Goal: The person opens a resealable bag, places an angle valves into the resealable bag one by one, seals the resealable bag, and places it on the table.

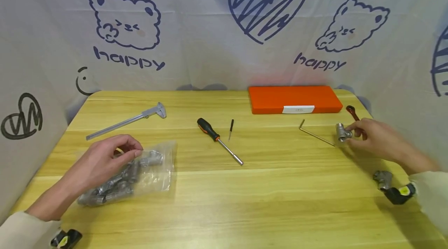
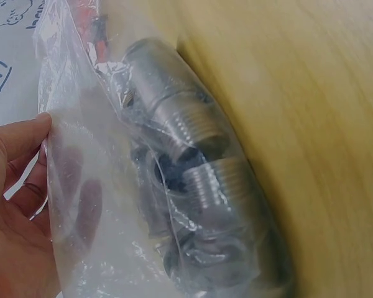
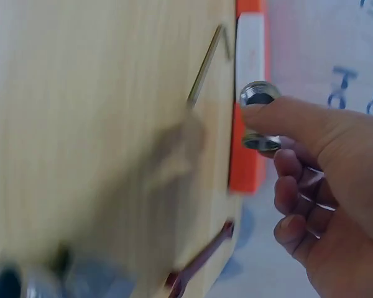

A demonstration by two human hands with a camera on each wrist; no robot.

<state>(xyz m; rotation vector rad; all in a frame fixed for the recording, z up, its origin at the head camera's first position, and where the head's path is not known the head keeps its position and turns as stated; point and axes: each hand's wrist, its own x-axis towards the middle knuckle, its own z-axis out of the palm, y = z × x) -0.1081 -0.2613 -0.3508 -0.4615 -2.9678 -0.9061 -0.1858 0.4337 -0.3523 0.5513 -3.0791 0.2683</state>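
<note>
My left hand lies on a clear plastic bag of grey threaded metal pipe fittings at the table's left, its fingers curled and pinching the bag's upper edge. In the left wrist view my thumb holds the plastic. My right hand is at the far right and pinches a small metal fitting between thumb and fingers just above the table. The right wrist view shows that fitting under my thumb.
On the wooden table lie a caliper, an orange-handled screwdriver, a small black bit, a hex key, an orange case, a red wrench and another fitting by my right wrist.
</note>
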